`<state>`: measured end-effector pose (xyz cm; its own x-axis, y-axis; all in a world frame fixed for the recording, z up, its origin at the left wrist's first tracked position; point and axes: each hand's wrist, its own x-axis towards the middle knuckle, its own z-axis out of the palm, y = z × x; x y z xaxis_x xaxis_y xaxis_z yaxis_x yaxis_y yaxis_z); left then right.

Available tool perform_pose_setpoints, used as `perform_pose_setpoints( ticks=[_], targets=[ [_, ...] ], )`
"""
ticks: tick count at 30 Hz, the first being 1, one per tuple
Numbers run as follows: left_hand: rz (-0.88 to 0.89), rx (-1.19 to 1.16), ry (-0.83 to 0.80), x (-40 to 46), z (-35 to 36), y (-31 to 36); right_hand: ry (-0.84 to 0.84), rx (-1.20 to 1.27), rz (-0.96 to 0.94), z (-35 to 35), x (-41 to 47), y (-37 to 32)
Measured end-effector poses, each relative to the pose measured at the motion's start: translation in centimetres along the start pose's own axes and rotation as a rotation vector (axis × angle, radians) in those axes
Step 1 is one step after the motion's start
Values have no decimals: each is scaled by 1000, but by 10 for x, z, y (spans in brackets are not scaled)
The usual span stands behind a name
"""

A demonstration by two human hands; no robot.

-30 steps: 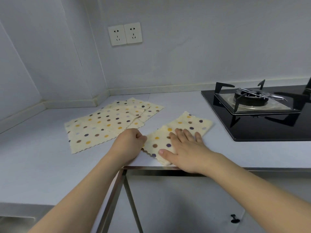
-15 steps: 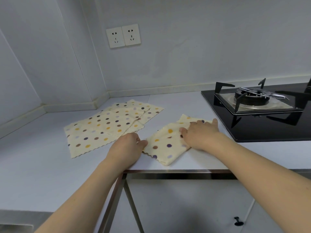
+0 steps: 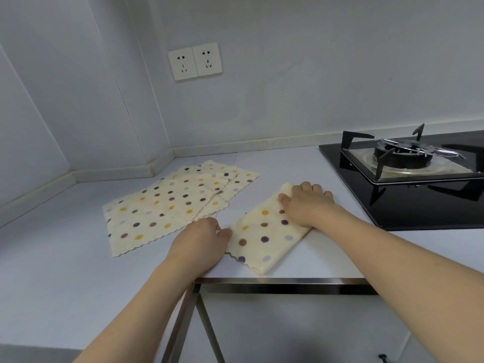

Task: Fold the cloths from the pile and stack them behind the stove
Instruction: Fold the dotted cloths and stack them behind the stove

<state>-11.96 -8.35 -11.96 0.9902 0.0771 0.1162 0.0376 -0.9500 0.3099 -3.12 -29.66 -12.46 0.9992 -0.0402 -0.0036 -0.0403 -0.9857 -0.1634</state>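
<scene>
sliding up the half-folded cloth (image 3: 264, 238), right hand (image 3: 307, 205) grips its far end, left hand (image 3: 201, 242) pinning the near corner; pile (image 3: 167, 205) unfolded.

Both forearms extended forward, hands low and palm down
Left hand (image 3: 200, 242) loosely curled, thumb tip forward; right hand (image 3: 309, 205) with fingers bent, knuckles raised, farther ahead

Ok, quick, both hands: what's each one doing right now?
Left hand: fingers curled, pinching the near-left edge of the folded cloth.
Right hand: grips the cloth's far end, fingers curled over it.
</scene>
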Motion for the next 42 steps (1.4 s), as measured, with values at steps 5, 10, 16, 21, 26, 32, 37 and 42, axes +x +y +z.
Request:
perform_pose_setpoints(
  ticks=[5, 10, 16, 21, 26, 32, 37, 42],
  targets=[
    [13, -90, 31, 0, 1, -3, 179, 94, 81, -7, 24, 6],
    [38, -62, 57, 2, 2, -3, 178, 118, 83, -2, 36, 10],
    [40, -16, 40, 4, 4, -5, 157, 95, 50, -1, 43, 11],
    [52, -10, 35, 4, 4, -5, 334, -147, -45, -8, 31, 4],
    [50, -12, 39, 4, 4, -4, 242, -97, -319, 0, -30, -22],
    [213, -156, 195, -3, 1, -9, -92, 26, -365, 1, -54, -15],
    [432, -180, -26, -9, -3, -18, 455, 129, -668, 14, -102, -1],
    [377, -95, -151, -26, -16, -11, 377, -14, -759, 22, -146, 14]
  ],
)
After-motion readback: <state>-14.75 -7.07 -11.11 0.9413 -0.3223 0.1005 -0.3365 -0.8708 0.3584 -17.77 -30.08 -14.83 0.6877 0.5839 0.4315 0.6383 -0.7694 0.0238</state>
